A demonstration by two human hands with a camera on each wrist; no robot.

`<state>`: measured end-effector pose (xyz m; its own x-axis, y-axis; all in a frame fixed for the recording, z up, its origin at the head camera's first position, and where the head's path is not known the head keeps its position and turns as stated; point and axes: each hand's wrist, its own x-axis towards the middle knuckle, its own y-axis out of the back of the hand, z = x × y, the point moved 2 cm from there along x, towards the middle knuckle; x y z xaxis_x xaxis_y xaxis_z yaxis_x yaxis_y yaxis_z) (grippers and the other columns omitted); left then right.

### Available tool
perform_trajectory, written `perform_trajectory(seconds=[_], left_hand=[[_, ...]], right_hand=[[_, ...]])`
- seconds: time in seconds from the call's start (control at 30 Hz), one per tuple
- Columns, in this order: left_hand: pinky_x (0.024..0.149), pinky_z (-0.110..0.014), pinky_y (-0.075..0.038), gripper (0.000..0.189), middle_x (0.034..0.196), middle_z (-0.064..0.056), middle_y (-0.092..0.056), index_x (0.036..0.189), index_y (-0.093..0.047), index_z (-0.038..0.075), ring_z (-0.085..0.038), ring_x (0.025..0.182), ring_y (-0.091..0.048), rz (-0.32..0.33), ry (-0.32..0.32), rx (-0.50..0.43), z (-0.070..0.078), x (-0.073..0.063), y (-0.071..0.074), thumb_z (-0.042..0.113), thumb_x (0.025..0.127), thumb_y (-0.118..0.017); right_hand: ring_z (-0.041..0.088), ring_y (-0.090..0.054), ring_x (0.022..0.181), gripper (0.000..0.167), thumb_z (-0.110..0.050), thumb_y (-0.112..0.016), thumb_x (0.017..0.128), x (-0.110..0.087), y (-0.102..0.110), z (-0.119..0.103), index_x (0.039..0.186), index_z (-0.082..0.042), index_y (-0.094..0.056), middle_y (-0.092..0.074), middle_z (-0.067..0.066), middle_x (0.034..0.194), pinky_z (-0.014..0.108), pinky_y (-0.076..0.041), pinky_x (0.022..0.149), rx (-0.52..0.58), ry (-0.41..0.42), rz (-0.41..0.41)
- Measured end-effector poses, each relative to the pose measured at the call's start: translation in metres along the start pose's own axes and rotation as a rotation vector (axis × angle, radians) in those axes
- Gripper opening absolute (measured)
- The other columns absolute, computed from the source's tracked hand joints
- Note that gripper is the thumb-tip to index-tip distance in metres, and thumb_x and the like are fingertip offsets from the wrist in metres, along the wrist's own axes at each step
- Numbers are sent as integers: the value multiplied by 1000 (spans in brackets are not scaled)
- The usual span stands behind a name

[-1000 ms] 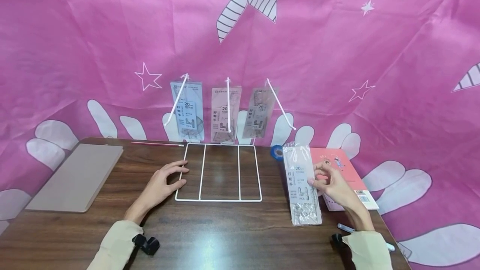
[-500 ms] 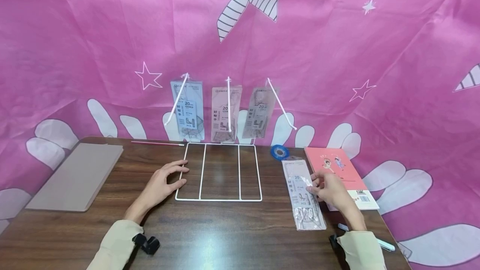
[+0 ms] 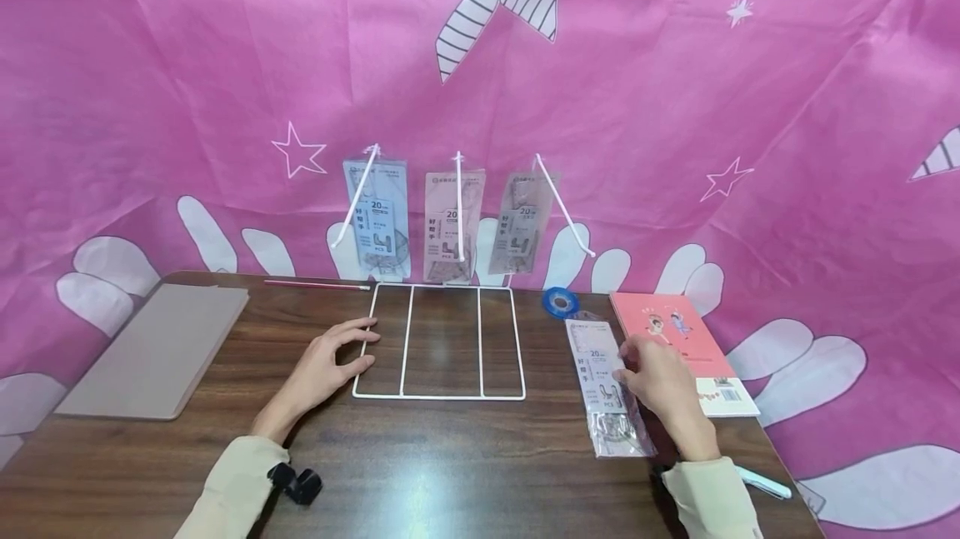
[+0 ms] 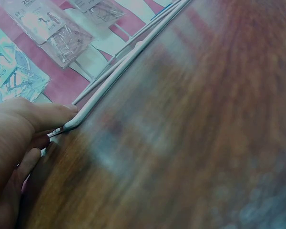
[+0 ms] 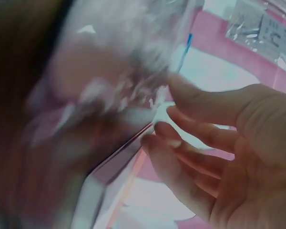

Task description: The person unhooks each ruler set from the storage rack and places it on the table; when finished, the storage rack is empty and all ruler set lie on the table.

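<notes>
My right hand (image 3: 663, 385) pinches the right edge of a clear plastic packet of hooks (image 3: 598, 372) at the table's right; the right wrist view shows the packet blurred. My left hand (image 3: 322, 368) rests with thumb and fingertips on the left side of a white wire rack (image 3: 442, 396). From the rack's upright back, three arms stick out. Behind them hang a blue packet (image 3: 380, 227), a pink packet (image 3: 442, 214) and a grey packet (image 3: 519, 210). In the left wrist view a fingertip (image 4: 69, 110) meets the rack's near corner.
A blue tape roll (image 3: 560, 302) sits above the held packet. To its right lies a pink-covered book (image 3: 675, 314), with a white pen (image 3: 765, 482) below. A grey notebook (image 3: 157, 351) and a thin red pencil (image 3: 315, 283) lie left. Pink cloth (image 3: 637, 89) hangs behind.
The held packet's upper end has come down toward me, uncovering the tape roll and more of the book. My right hand has shifted slightly left. My left hand stays on the rack.
</notes>
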<state>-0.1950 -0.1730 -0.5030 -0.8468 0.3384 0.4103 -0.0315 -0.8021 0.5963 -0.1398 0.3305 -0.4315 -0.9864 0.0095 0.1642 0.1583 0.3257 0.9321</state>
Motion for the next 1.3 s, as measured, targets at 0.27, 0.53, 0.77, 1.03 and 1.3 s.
perform_trajectory(seconds=[0.27, 0.53, 0.77, 1.03, 1.3], left_hand=[[112, -27, -36, 31, 143, -13, -64, 119, -76, 8, -38, 135, -57, 11, -16, 2, 2, 0, -1, 6, 89, -82], [112, -17, -30, 31, 143, -16, -64, 120, -75, 5, -39, 135, -56, 9, -15, -14, 3, 0, -2, 5, 89, -81], [112, -39, -38, 31, 145, -13, -63, 120, -76, 7, -37, 137, -55, -10, 8, -11, 1, 0, -1, 7, 90, -81], [112, -52, -38, 31, 146, -13, -63, 120, -76, 7, -37, 138, -55, -17, 17, -16, 2, 0, -2, 7, 90, -81], [112, -55, -37, 31, 146, -12, -62, 121, -75, 7, -37, 138, -54, -20, 31, -22, 2, 2, -1, 8, 90, -81]], right_hand=[[40, -71, 93, 36, -9, -80, 92, 33, -9, -39, 122, 5, -66, -72, 25, 111, 54, -60, 82, 278, 108, 138], [47, -57, 129, 80, -16, -86, 89, 90, -28, -80, 154, -1, -43, -55, 27, 145, 58, -50, 104, 610, 90, 231], [43, -51, 136, 89, -22, -87, 87, 120, -33, -112, 157, -4, -35, -49, 24, 152, 58, -42, 113, 704, 87, 222], [41, -61, 123, 77, -14, -88, 86, 139, -40, -131, 146, 1, -41, -59, 26, 136, 51, -51, 107, 834, 124, 223], [35, -61, 110, 69, -19, -90, 84, 151, -34, -139, 136, 0, -48, -63, 22, 127, 49, -50, 98, 888, 85, 292]])
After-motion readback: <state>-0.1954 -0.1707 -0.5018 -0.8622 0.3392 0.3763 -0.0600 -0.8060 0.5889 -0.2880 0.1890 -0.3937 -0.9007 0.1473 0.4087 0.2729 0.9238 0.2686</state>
